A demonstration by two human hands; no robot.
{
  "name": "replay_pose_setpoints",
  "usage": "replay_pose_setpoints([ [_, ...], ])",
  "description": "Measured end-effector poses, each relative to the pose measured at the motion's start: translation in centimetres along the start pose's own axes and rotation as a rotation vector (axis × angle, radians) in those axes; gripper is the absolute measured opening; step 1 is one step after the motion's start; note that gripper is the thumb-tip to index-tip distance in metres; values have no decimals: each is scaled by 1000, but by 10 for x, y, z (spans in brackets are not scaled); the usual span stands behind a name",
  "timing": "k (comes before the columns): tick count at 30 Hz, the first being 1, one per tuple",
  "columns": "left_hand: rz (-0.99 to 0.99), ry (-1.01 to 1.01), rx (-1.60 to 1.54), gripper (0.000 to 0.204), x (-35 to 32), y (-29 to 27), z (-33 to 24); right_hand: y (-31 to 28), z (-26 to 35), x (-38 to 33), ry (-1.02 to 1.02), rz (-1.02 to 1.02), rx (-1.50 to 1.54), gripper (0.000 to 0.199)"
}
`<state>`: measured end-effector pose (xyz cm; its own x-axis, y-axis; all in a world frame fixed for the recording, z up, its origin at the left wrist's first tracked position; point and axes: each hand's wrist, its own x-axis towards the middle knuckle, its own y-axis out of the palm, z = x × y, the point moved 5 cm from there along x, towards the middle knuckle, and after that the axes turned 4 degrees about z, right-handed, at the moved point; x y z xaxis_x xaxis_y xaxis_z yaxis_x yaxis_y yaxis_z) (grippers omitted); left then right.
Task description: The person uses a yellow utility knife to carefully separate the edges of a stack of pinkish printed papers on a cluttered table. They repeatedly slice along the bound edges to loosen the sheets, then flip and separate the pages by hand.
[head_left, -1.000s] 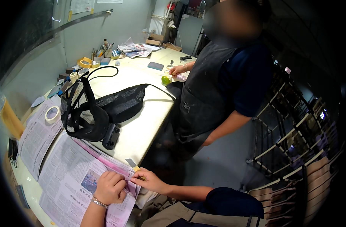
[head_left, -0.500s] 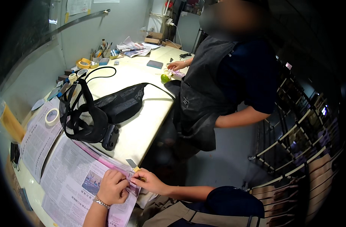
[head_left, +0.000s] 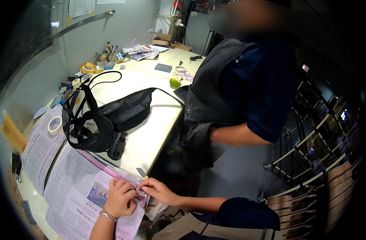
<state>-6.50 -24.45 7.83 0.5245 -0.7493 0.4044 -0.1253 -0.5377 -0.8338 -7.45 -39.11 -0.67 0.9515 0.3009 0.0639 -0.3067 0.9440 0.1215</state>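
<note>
My left hand [head_left: 120, 198] rests on a spread newspaper [head_left: 77, 196] at the near edge of the cream table [head_left: 151, 136]. It pinches a thin pink strip [head_left: 107, 170] that runs along the paper's edge. My right hand [head_left: 159, 191] meets it from the right, fingertips closed on the same strip end. A bracelet sits on my left wrist.
A black mesh bag with straps [head_left: 99, 118] lies just beyond the newspaper. A tape roll [head_left: 54, 125] sits at the left. A person in a dark apron [head_left: 231, 96] stands at the table's right side. A green ball [head_left: 174, 82], tape rolls and papers lie farther back. Metal racks [head_left: 311, 152] stand at right.
The standing person has stepped closer along the table and drawn the arm back from the tabletop. My hands stay on the pink strip, almost unmoved.
</note>
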Motion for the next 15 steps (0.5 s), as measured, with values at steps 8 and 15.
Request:
replay_pose_setpoints([
  [8,-18,-80,-14,24,3,-4,10,-33,43,-3,60,12,-276,39],
  [15,-3,-64,-28,30,-4,-3,8,-61,77,-15,54,-116,-237,17],
])
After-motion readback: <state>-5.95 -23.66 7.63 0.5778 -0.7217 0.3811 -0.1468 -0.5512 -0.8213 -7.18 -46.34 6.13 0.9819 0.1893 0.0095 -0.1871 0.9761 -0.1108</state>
